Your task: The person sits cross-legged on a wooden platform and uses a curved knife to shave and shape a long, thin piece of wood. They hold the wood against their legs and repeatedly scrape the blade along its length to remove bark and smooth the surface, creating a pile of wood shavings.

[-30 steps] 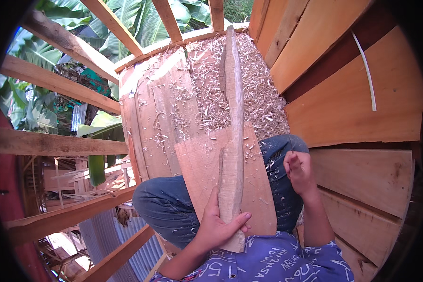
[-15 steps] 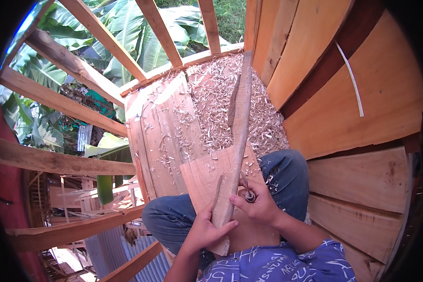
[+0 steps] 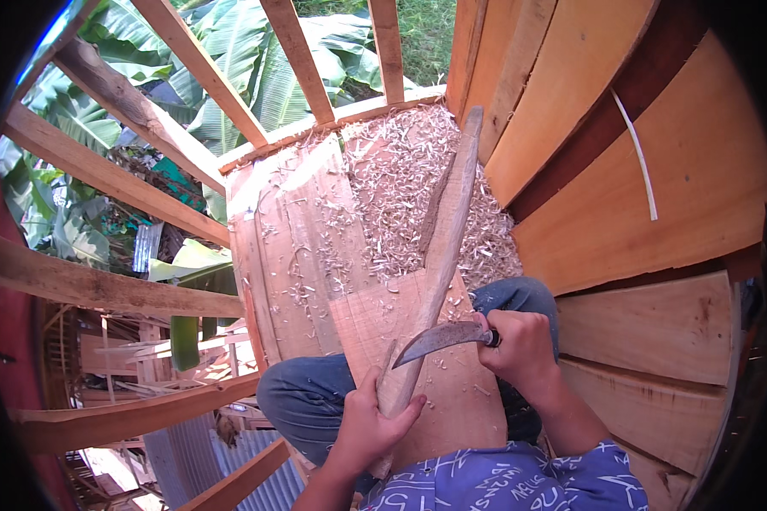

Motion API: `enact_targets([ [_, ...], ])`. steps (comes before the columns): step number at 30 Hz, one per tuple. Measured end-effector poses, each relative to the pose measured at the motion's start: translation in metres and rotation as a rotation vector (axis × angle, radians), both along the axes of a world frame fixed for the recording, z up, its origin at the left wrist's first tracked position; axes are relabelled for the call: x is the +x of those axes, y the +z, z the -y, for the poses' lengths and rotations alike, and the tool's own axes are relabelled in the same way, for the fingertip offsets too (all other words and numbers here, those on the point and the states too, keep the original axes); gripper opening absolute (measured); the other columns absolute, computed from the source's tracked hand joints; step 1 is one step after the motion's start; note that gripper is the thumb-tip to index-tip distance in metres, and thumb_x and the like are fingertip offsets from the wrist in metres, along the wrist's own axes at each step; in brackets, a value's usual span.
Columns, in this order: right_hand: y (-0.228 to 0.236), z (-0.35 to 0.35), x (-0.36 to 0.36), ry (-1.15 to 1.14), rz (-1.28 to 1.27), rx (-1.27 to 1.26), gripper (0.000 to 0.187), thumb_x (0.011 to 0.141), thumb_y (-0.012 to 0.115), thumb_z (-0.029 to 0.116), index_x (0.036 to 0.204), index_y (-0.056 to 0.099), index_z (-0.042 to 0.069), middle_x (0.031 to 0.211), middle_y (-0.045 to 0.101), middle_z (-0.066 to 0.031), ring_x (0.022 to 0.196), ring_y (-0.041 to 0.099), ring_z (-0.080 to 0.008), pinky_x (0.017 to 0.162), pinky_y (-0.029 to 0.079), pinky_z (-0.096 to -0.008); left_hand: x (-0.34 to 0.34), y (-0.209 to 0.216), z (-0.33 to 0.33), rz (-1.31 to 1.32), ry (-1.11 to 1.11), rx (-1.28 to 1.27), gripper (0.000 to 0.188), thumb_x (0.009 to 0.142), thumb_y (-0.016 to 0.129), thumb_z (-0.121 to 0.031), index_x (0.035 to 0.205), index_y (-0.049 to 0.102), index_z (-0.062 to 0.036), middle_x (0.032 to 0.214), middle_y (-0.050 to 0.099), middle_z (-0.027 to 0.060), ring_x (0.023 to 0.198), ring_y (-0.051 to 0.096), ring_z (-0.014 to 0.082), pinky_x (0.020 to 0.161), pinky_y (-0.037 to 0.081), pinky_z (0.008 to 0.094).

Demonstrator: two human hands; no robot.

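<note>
A long, rough-carved piece of wood slants from my lap up over the shavings. My left hand is closed around its lower part, thumb across the top. In my right hand is a knife with a curved blade and a dark handle, held in a fist. The blade lies across the carved wood just above my left hand, its tip pointing left; whether the edge touches the wood, I cannot tell. Under the carved piece, a flat board rests across my crossed legs.
Curly wood shavings cover much of the plank floor. A slatted wooden railing runs along the left and far side, with banana leaves beyond. Plank walls rise close on the right.
My right hand has come off the wood and moved right, bringing the knife blade into full view across the piece. The wood's far end has swung right.
</note>
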State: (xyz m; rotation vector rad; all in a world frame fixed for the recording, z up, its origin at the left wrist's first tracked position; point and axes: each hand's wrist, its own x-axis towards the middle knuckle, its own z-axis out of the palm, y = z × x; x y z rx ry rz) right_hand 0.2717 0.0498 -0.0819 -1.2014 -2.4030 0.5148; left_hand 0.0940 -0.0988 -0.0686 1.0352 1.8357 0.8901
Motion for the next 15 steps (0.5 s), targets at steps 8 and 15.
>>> enact_targets([
  [8,0.007,-0.046,0.018,-0.419,0.023,0.025,0.015,0.076,0.064,0.016,0.072,0.063,0.001,0.064,0.06,-0.0204,0.066,0.061,-0.0395,0.058,0.048,-0.0456,0.01,0.01,0.014,0.032,-0.066,-0.125,0.051,0.073,0.075,-0.022,0.107,0.053,0.008,0.076,0.064,0.0198,0.069,0.065,0.0227,0.065,0.05,0.0329],
  [15,0.004,0.003,-0.007,-0.056,0.059,-0.145,0.012,0.073,0.065,0.015,0.071,0.065,0.003,0.064,0.061,-0.0202,0.066,0.063,-0.0384,0.06,0.049,-0.0446,0.001,0.005,0.012,0.047,-0.055,-0.047,0.056,0.076,0.073,-0.026,0.112,0.049,0.0083,0.077,0.064,0.0261,0.072,0.069,0.0325,0.064,0.052,0.0366],
])
